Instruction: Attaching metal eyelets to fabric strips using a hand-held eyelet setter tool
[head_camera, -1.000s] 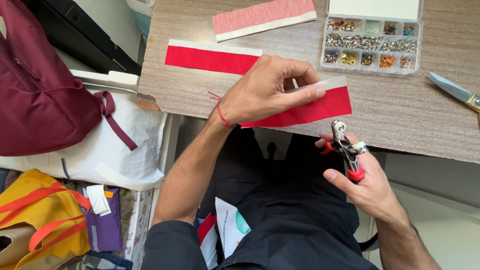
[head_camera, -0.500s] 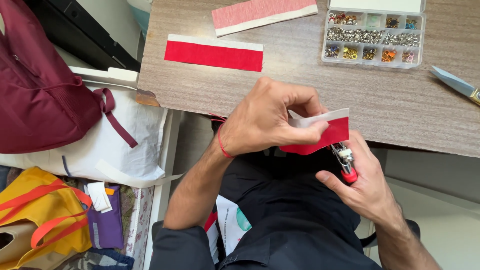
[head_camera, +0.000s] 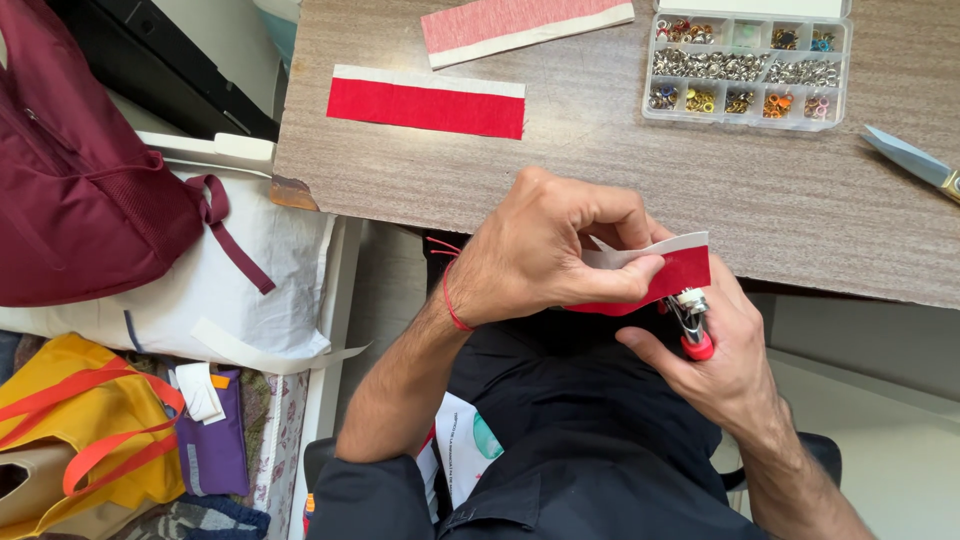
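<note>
My left hand (head_camera: 545, 250) pinches a red fabric strip with a white edge (head_camera: 672, 266) just off the table's front edge, above my lap. My right hand (head_camera: 725, 350) grips metal eyelet pliers with red handles (head_camera: 692, 322) right under the strip's right end. The plier head is hidden behind the fabric, so I cannot tell if it bites the cloth.
On the wooden table (head_camera: 600, 170) lie a second red strip (head_camera: 427, 102), a pale pink strip (head_camera: 520, 25), a clear box of coloured eyelets (head_camera: 745, 72) and scissors (head_camera: 915, 160) at the right. A maroon bag (head_camera: 80, 170) and yellow bag (head_camera: 80, 430) sit to my left.
My left hand pulled the strip off the table toward my lap and folded it shorter. My right hand brought the pliers up under the strip's right end.
</note>
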